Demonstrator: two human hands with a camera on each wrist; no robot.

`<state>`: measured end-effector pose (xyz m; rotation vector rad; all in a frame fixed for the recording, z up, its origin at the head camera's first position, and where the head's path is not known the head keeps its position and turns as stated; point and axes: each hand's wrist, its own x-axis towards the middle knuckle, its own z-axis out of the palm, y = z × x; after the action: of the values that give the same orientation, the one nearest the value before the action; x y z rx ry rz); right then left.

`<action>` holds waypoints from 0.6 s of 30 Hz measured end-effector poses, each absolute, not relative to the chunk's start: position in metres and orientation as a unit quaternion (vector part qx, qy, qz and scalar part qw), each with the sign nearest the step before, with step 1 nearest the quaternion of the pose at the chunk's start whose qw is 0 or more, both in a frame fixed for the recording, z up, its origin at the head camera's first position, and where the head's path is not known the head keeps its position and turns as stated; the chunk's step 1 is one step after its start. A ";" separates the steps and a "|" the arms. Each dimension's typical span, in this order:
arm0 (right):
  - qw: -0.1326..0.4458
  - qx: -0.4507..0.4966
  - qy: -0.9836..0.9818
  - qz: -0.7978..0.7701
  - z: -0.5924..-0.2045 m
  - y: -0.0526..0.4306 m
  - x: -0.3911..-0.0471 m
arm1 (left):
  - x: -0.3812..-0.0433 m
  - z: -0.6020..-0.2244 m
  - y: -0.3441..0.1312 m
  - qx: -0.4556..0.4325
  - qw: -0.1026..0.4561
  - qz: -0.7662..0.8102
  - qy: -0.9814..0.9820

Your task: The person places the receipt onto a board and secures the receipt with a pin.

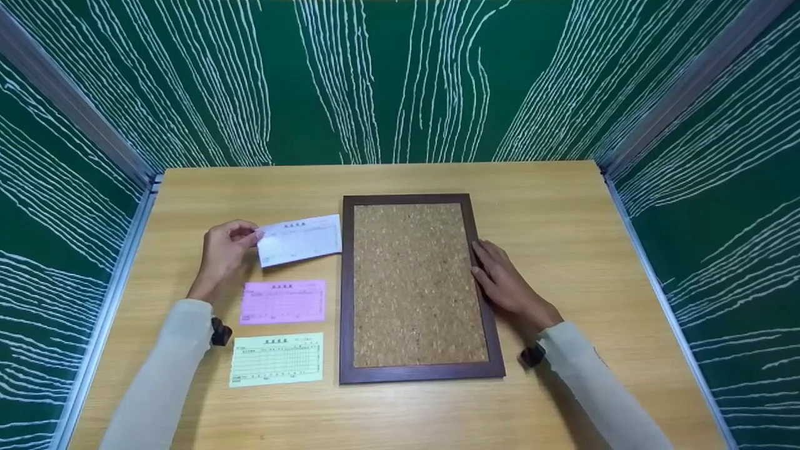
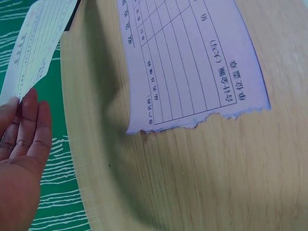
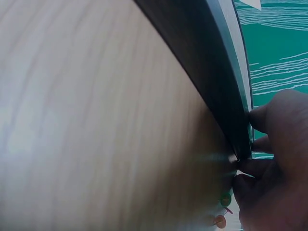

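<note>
My left hand (image 1: pixel 226 250) pinches the left edge of a white printed slip (image 1: pixel 300 240) between thumb and fingers. The slip's right end meets the left frame of a cork board (image 1: pixel 412 287), which has a dark brown border. Below it on the table lie a pink slip (image 1: pixel 283 302) and a green slip (image 1: pixel 277 359), one under the other. In the left wrist view the pink slip (image 2: pixel 187 62) shows a torn edge. On the board's right side, my right hand (image 1: pixel 509 281) grips the frame (image 3: pixel 211 62) with bent fingers.
Close by the right hand in its wrist view are small pushpins, one green (image 3: pixel 225 199) and one orange (image 3: pixel 220 221). The wooden table (image 1: pixel 575 231) is bounded by green panels (image 1: pixel 431 81) with white wavy lines and by metal rails (image 1: pixel 662 281).
</note>
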<state>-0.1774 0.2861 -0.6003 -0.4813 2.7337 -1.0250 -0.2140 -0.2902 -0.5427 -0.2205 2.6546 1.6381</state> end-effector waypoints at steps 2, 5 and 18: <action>0.092 -0.163 0.919 -0.346 -0.599 0.286 -0.177 | -0.215 -0.540 -0.291 -0.075 0.011 0.519 0.852; 0.092 -0.162 0.919 -0.347 -0.598 0.285 -0.178 | -0.215 -0.536 -0.292 -0.081 0.012 0.518 0.851; 0.085 -0.163 0.919 -0.350 -0.600 0.285 -0.178 | -0.214 -0.541 -0.289 -0.063 -0.013 0.550 0.832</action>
<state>-0.1783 0.2855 -0.6000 -0.4859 2.7393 -1.0431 -0.2143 -0.2890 -0.5407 -0.1996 2.6373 1.7442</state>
